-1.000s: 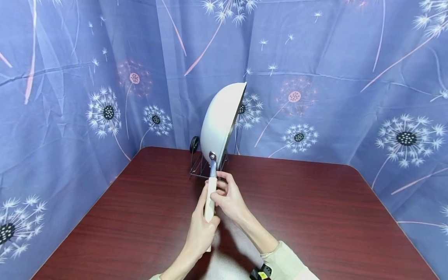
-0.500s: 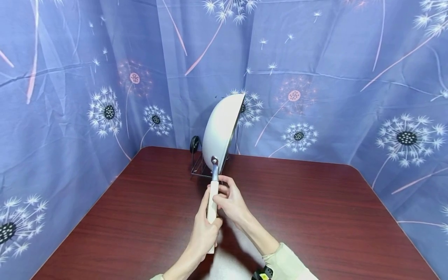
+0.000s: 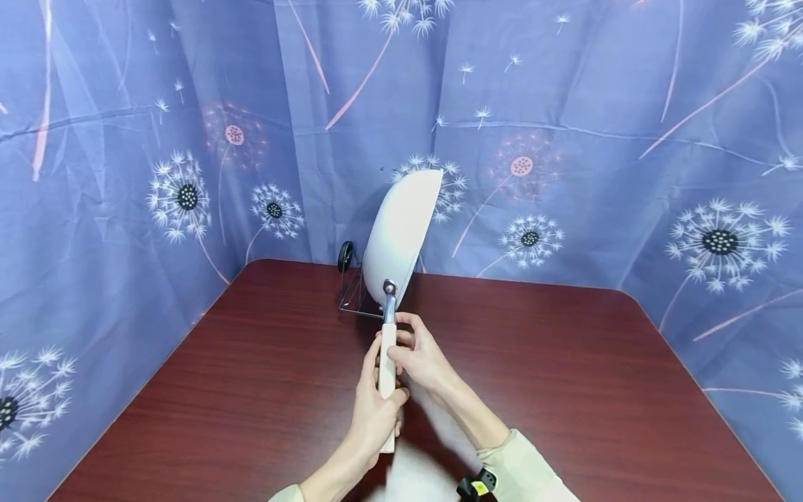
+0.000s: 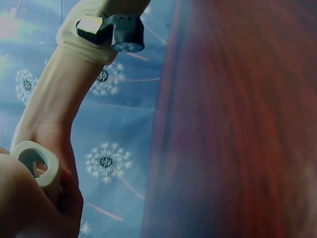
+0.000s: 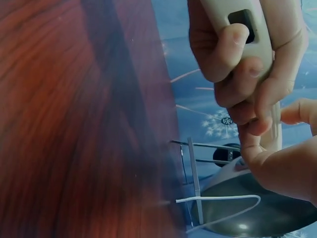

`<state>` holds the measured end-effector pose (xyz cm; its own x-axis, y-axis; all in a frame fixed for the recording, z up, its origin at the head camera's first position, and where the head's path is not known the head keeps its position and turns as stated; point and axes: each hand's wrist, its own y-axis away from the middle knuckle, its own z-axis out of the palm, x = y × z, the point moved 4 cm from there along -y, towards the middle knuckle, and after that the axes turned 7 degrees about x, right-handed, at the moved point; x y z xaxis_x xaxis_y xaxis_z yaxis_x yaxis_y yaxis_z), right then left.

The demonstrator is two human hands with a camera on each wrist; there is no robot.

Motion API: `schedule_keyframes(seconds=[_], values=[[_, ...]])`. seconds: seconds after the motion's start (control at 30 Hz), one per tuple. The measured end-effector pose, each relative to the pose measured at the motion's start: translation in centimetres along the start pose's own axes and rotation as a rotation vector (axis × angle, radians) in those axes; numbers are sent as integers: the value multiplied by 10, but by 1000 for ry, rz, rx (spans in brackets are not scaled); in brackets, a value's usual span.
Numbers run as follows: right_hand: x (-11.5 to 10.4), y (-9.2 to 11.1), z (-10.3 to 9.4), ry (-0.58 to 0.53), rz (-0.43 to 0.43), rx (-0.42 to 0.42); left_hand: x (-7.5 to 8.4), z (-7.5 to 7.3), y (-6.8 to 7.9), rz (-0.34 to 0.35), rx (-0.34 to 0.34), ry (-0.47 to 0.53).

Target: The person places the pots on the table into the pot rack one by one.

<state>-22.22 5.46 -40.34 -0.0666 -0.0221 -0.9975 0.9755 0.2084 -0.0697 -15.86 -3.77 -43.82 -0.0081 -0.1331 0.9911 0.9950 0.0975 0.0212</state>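
Observation:
A wok (image 3: 401,230), white outside and dark inside, stands on edge, tilted slightly right, over a wire rack (image 3: 360,303). Its cream handle (image 3: 387,369) points back toward me. My left hand (image 3: 370,418) grips the lower handle, fingers curled round it. Higher up, near the metal neck, my right hand (image 3: 426,355) pinches the handle between thumb and fingers. The hollow handle end (image 4: 38,163) shows beside my left hand in the left wrist view. In the right wrist view, the rack's wires (image 5: 218,198) cross in front of the wok's dark inside (image 5: 242,213).
A black disc (image 3: 346,256) stands at the rack's left side. The dark red wooden table (image 3: 564,390) spreads out on both sides. Blue curtains (image 3: 564,84) with dandelion prints hang close behind the table and at its sides. A wrist camera (image 3: 477,484) sits by the right sleeve.
The wok has come down toward the rack and shifted slightly right, both hands moving along with the handle. Their hold looks the same. The head view has shifted a little.

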Motion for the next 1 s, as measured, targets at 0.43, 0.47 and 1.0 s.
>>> schedule_keyframes(seconds=[0.43, 0.47, 1.0], values=[[5, 4, -6, 117, 46, -13, -12, 7, -5, -51, -52, 47], [5, 4, -6, 124, 44, -15, -13, 7, -6, -49, -57, 43], [7, 6, -11, 200, 4, -9, -9, -2, -13, -68, -103, -10]])
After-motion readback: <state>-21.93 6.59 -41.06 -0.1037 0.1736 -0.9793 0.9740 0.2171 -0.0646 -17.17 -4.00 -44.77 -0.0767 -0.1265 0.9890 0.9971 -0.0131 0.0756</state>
